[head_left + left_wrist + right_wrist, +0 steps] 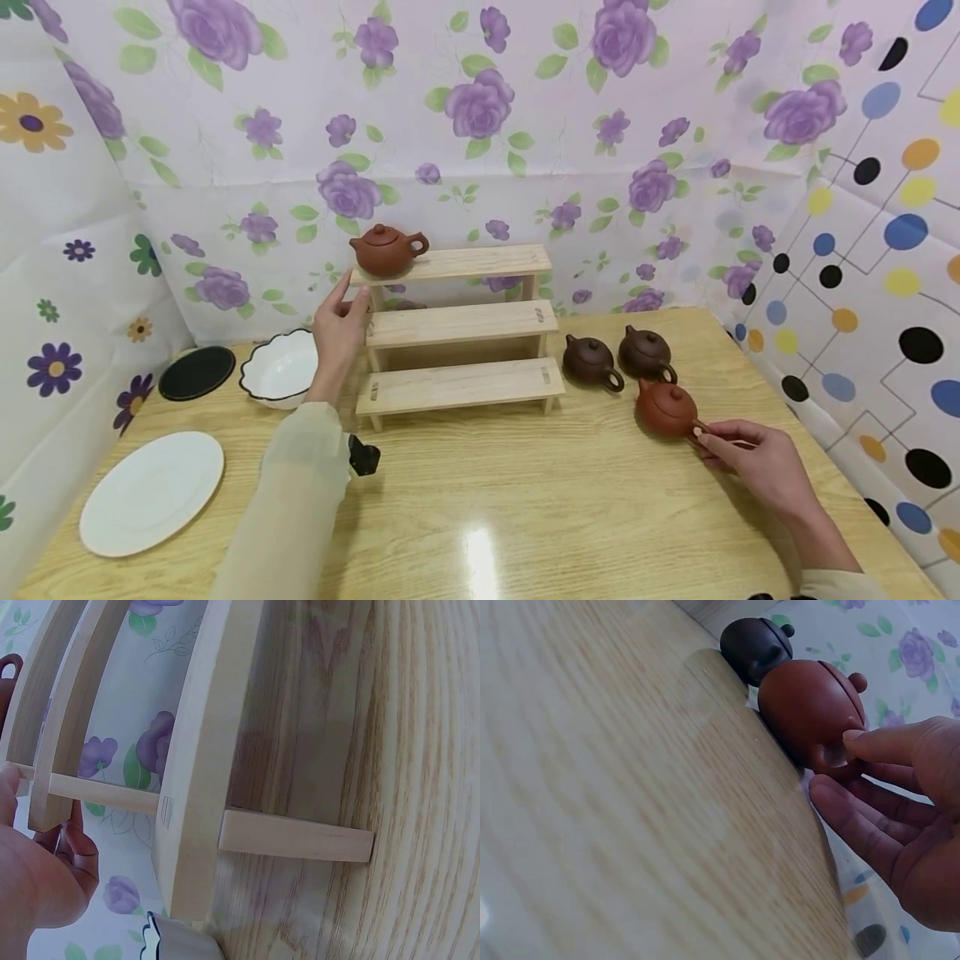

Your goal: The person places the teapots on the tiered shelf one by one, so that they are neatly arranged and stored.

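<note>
My right hand (765,467) pinches the loop handle of a reddish-brown teapot (666,410) low over the right of the table; in the right wrist view, thumb and fingers (877,825) meet at that handle. Two dark brown teapots, one nearer (588,360) and one farther right (645,352), stand just behind it. At the left end of a three-tier wooden display stand (465,325), my left hand (341,329) grips its upper side, as the left wrist view shows with curled fingers (79,851). Another reddish-brown teapot (384,252) sits on the top tier's left end.
A white scalloped bowl (281,367) with a dark rim stands left of the display stand. Beside it lies a black round coaster (197,372), and nearer me a white plate (153,492). Patterned cloth (480,200) hangs behind and at both sides of the wooden table (570,500).
</note>
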The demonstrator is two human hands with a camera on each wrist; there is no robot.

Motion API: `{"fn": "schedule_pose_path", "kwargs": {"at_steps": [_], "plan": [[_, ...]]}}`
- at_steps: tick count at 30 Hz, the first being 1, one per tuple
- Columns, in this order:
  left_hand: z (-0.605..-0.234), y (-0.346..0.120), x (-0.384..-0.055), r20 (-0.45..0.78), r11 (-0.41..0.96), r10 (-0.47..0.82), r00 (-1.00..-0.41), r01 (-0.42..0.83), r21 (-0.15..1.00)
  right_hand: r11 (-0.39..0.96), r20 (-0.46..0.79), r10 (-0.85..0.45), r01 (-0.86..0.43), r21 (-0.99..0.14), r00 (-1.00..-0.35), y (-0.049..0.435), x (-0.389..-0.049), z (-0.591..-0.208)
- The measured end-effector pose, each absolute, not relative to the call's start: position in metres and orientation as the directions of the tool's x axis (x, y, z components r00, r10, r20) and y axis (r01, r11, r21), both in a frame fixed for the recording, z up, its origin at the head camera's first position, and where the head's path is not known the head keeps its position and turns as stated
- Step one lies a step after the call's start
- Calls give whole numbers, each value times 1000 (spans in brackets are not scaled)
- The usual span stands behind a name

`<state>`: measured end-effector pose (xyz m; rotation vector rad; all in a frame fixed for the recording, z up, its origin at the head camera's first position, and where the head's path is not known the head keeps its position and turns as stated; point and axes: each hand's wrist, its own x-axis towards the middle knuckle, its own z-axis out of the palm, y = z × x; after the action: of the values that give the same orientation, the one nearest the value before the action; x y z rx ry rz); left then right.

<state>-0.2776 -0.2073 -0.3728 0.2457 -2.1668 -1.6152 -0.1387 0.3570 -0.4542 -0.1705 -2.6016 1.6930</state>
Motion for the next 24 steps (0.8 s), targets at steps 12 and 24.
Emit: {"fn": "schedule_pose_path", "kwargs": {"at_steps": [12,24], "plan": [[-372,-206,-278,239,330,-379,-894,111,937,341,-9,87,39,-939,-996,368,-141,-460],[-373,-208,-278,231,332,-381,-895,101,938,241,15,99,9,-970,-995,371,-142,-466]]}}
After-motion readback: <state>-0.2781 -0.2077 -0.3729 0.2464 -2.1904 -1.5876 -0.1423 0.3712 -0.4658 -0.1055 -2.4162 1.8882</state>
